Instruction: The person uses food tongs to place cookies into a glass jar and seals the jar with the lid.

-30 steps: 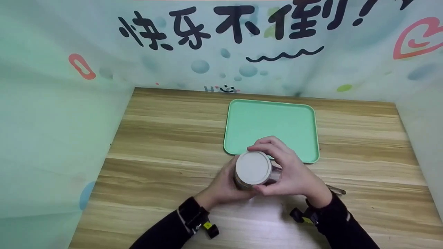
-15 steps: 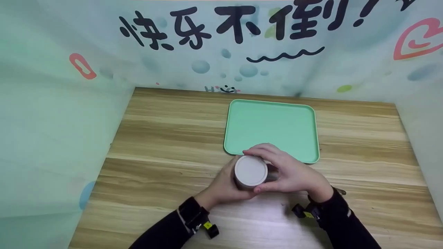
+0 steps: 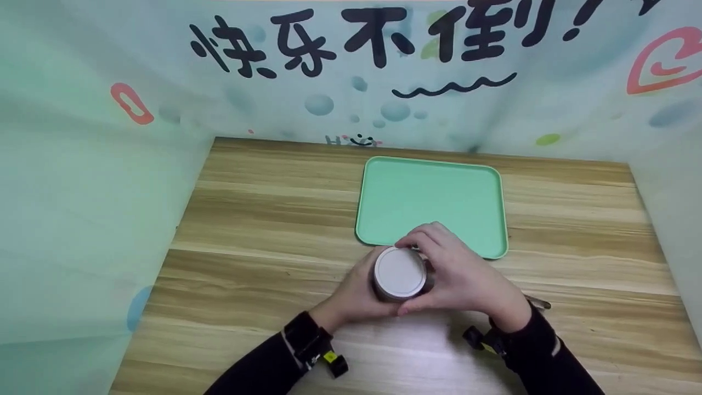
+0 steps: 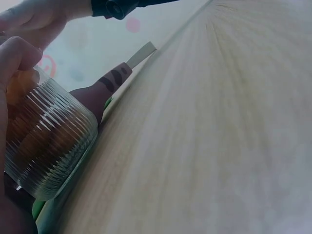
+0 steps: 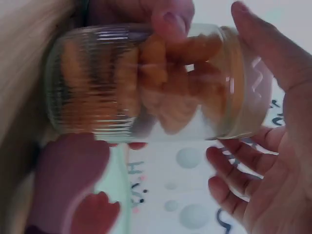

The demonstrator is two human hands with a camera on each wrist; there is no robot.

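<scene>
Upright between both hands is a ribbed glass jar holding several orange-brown pieces of food, topped by a pale lid. My left hand grips the jar's body from the left. Around the lid from the right curls my right hand, its thumb at the near edge and fingertips at the far edge. Beside the jar lies a purple tool with scalloped ends, which looks like a pair of tongs; a flat metal end shows in the left wrist view. In the head view, the right hand and wrist hide most of it.
Behind the hands, a green tray lies on the wooden table. A printed cloth hangs along the table's back, with pale cloth on both sides.
The right hand's fingers have shifted around the lid, moving left and then back to the right. The left hand and the jar stay in nearly the same place.
</scene>
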